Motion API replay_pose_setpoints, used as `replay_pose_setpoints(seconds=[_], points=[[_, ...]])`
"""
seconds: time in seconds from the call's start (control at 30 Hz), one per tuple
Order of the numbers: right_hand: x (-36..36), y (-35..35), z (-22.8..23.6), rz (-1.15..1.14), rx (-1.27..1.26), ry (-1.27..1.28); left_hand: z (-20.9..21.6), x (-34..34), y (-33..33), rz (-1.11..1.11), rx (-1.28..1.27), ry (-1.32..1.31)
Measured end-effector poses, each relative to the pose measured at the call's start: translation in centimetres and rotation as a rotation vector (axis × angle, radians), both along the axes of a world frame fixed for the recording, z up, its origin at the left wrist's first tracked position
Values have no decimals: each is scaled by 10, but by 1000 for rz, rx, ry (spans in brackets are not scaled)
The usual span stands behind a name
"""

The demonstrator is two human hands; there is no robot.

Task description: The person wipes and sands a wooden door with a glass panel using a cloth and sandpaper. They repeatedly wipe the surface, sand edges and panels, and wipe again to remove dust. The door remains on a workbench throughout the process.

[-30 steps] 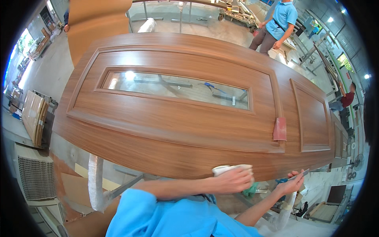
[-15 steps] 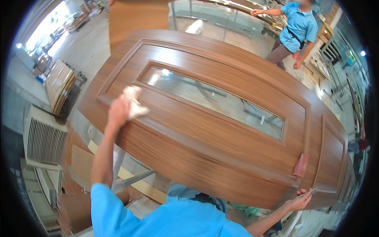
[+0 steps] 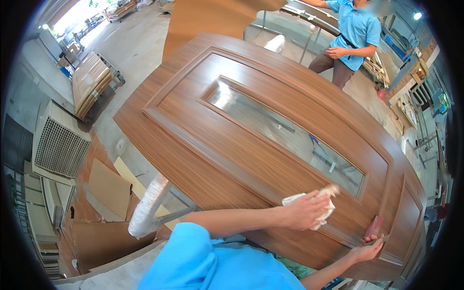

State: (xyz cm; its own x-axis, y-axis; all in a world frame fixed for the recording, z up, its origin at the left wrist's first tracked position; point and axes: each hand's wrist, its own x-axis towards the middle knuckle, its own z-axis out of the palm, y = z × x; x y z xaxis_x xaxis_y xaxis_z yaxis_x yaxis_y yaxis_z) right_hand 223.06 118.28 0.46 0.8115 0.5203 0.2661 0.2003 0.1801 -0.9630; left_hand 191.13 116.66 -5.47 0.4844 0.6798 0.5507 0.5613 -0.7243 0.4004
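Note:
A large brown wooden door [image 3: 227, 140] with a long glass pane [image 3: 285, 133] lies flat before me. My left hand [image 3: 304, 212] presses a white cloth [image 3: 319, 203] onto the door's surface just below the pane, near the right end. My right hand [image 3: 367, 250] rests at the door's near edge and holds a thin tool whose tip touches the wood. A small reddish block [image 3: 373, 227] lies on the door just above that hand.
A person in a blue shirt [image 3: 355, 34] stands beyond the door's far side. A padded support bar [image 3: 147, 205] sits under the door at left. Stacked boards [image 3: 89, 82] and a ventilated white unit [image 3: 58, 145] stand at far left; cardboard sheets lie on the floor.
My left hand with the cloth has swept from the door's left end back to the right, below the pane. My view has turned left. My right hand stays at the near edge.

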Motion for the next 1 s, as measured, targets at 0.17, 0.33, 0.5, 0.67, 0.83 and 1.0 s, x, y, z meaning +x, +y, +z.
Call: replay_pose_setpoints(seconds=[0.17,0.33,0.5,0.67,0.83,1.0], points=[[-46,-9,3,-109,6,-80,-14,-181,20,322,169,421],[-110,-27,-13,-163,-165,-158,12,-526,-25,978,-275,732],[-169,-35,-31,-187,-270,-242,-7,-636,-4,1153,-218,226],[-198,-37,-47,-263,-257,-256,-24,-534,48,701,53,421],[-206,-28,-63,-288,-217,-389,-33,-431,111,755,-139,-96],[-201,-20,-66,-282,-226,-368,-32,-302,97,461,-181,-216]])
